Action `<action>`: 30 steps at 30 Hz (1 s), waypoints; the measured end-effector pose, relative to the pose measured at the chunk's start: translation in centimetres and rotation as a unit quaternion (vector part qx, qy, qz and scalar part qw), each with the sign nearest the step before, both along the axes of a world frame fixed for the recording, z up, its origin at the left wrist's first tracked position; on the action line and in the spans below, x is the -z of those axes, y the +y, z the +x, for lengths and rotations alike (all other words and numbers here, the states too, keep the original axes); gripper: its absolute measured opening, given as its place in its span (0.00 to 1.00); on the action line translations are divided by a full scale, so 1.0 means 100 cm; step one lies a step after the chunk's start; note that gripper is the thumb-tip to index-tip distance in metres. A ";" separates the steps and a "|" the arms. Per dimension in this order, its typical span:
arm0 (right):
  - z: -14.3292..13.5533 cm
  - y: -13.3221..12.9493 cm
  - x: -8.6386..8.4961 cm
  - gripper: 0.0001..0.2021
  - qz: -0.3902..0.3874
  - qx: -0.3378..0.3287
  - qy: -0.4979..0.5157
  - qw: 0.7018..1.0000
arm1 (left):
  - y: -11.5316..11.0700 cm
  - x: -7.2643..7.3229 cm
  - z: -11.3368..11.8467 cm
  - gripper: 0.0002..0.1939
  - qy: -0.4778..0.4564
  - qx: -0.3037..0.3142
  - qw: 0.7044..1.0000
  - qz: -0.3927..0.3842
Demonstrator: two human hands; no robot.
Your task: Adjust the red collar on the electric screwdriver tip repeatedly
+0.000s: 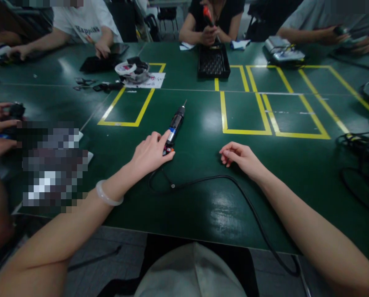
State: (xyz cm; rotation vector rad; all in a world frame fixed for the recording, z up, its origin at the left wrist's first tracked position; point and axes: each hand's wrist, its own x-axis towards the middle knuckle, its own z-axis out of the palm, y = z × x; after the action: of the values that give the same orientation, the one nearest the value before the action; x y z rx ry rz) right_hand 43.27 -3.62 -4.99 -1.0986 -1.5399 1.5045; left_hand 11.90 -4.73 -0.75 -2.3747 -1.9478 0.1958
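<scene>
Grey clothing (190,272) sits nearest; left hand (150,152) clasps a screwdriver (176,120), right hand (242,157) curls loosely.

l arm (77,222) & r arm (311,225) fwd, l hand (150,153) w/ thumb (168,157) stuck out, r hand (242,157) half-curled.

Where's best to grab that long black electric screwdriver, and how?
Probably around the thick, round barrel of the long black electric screwdriver, coming from the right. Its thin metal bit points away and the bare left hand is at the rear, leaving the barrel's right side open to the bare right hand.
</scene>
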 end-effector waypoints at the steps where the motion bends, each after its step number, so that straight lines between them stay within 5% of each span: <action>1: 0.000 0.000 0.000 0.14 -0.003 0.000 0.001 1.000 | 0.004 0.000 -0.011 0.37 0.003 -0.013 1.000 -0.001; 15: 0.000 -0.001 -0.001 0.15 -0.025 -0.009 -0.004 1.000 | 0.074 0.011 -0.152 0.35 -0.007 -0.156 0.988 -0.015; 21: -0.001 0.000 0.001 0.15 -0.023 -0.014 -0.009 1.000 | 0.080 0.007 -0.158 0.34 0.001 -0.199 0.980 -0.033; 26: 0.000 0.000 0.001 0.16 -0.024 -0.016 -0.013 0.999 | 0.073 0.008 -0.146 0.45 0.013 -0.207 0.978 -0.018; 30: 0.000 0.000 0.001 0.16 -0.024 -0.014 -0.013 1.000 | 0.067 0.010 -0.135 0.35 0.005 -0.215 0.976 0.027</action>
State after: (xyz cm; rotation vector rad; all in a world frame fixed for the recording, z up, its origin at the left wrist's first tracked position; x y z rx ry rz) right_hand 43.26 -3.63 -5.06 -1.1322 -1.5515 1.5584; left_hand -1.61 2.00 -1.71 -1.8854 -2.4030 0.1697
